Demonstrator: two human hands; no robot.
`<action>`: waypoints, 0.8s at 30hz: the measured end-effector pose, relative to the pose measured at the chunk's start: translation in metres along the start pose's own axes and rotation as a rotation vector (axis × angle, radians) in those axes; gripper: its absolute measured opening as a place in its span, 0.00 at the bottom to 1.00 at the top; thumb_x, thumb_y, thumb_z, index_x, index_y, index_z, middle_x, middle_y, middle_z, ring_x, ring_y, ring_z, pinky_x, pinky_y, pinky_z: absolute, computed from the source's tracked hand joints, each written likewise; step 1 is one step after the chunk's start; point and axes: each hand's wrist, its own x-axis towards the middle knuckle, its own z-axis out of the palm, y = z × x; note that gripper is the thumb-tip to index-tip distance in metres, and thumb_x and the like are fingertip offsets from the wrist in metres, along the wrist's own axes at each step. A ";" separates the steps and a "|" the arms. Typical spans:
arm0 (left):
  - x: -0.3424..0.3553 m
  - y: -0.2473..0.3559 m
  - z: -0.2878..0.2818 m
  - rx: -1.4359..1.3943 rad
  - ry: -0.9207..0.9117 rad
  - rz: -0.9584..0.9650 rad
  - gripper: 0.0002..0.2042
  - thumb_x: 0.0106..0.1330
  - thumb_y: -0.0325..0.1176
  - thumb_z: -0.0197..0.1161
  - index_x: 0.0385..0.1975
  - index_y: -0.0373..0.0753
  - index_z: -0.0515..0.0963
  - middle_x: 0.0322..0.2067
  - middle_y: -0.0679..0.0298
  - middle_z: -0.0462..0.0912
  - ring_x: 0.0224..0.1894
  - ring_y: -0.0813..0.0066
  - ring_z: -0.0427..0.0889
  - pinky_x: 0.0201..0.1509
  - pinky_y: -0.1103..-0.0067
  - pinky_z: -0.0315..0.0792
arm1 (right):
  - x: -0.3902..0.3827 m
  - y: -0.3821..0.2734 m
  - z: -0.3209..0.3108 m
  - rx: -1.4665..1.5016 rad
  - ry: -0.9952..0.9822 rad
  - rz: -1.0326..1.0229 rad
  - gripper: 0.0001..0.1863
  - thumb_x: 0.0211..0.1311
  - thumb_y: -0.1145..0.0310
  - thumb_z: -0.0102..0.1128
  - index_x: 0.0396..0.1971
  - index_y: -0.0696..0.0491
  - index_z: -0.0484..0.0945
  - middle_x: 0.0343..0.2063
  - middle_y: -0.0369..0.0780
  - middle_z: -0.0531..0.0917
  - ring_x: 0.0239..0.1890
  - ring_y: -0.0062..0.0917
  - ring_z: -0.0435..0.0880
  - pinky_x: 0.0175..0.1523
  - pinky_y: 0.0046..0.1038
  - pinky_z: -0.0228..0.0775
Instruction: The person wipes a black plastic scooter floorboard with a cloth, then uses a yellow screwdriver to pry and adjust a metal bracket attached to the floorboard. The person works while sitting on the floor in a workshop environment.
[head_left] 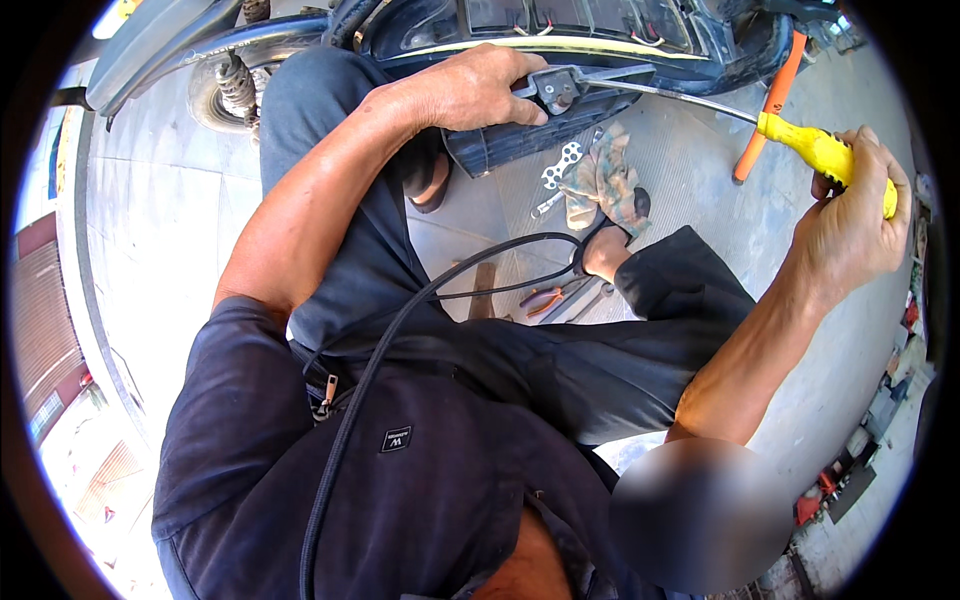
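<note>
Left hand pinches blocky dark-grey metal part over black plastic panel. Right hand wraps yellow-handled, steel-shafted screwdriver, tip at part, contact unclear. Probably levering or unscrewing; next calls for firm bracing, blade well seated.

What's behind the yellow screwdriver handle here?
An orange bar shows above and below the front end of the yellow screwdriver handle, with grey floor beyond. The bar's crossing is covered, and the right hand hides whatever lies behind it.
</note>
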 end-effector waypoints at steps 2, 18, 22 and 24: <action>0.002 0.002 0.001 -0.002 -0.030 0.013 0.23 0.59 0.34 0.68 0.54 0.34 0.75 0.40 0.51 0.84 0.41 0.62 0.81 0.55 0.72 0.72 | 0.001 0.002 0.001 -0.012 -0.007 0.006 0.14 0.56 0.65 0.70 0.33 0.61 0.83 0.30 0.43 0.83 0.28 0.23 0.84 0.29 0.21 0.78; 0.003 0.004 0.004 0.040 -0.042 0.046 0.24 0.59 0.35 0.66 0.57 0.37 0.76 0.39 0.52 0.85 0.41 0.63 0.83 0.54 0.71 0.74 | 0.000 -0.002 0.000 -0.123 -0.020 -0.052 0.08 0.61 0.69 0.66 0.35 0.59 0.84 0.30 0.44 0.87 0.36 0.29 0.88 0.39 0.29 0.82; 0.003 0.001 0.005 0.042 -0.037 0.051 0.24 0.59 0.35 0.67 0.57 0.37 0.76 0.39 0.52 0.85 0.40 0.63 0.84 0.53 0.71 0.75 | 0.001 -0.001 -0.001 -0.101 0.010 -0.072 0.08 0.61 0.70 0.65 0.35 0.59 0.84 0.31 0.44 0.87 0.36 0.30 0.88 0.40 0.31 0.83; 0.003 0.002 0.004 0.040 -0.006 0.062 0.24 0.59 0.35 0.68 0.56 0.37 0.77 0.39 0.52 0.85 0.40 0.63 0.84 0.52 0.71 0.76 | 0.005 -0.001 -0.004 -0.050 -0.004 -0.066 0.08 0.61 0.70 0.65 0.35 0.59 0.84 0.31 0.44 0.87 0.37 0.30 0.88 0.40 0.30 0.83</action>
